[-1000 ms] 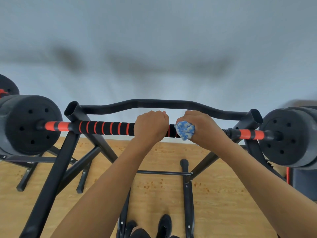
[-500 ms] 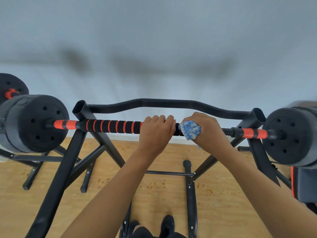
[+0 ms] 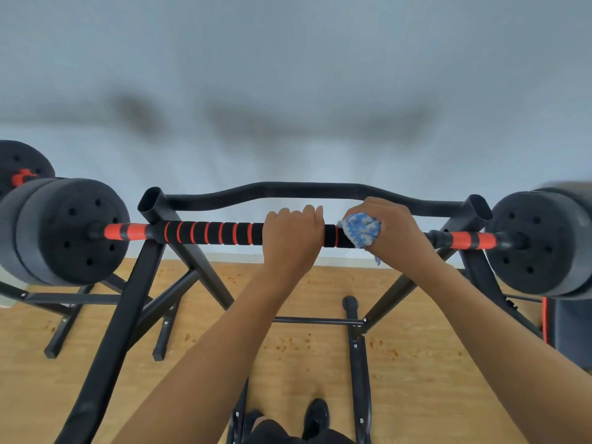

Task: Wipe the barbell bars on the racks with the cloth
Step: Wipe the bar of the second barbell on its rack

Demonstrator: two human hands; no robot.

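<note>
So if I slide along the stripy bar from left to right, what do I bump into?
Left weight plates → orange sleeve → striped foam grip → left hand → blue cloth under right hand → right weight plates.

1. Barbell bar [image 3: 208,232]: its middle is hidden under the left hand [image 3: 290,240] and the cloth [image 3: 360,232].
2. Right weight plate [image 3: 541,243]: blurred, cut by the frame edge.
3. Rack [image 3: 128,302]: its feet are cropped below.
4. Second barbell [image 3: 19,169]: cut off at left.

One barbell bar [image 3: 208,232], one cloth [image 3: 361,231], two hands [image 3: 290,240].
</note>
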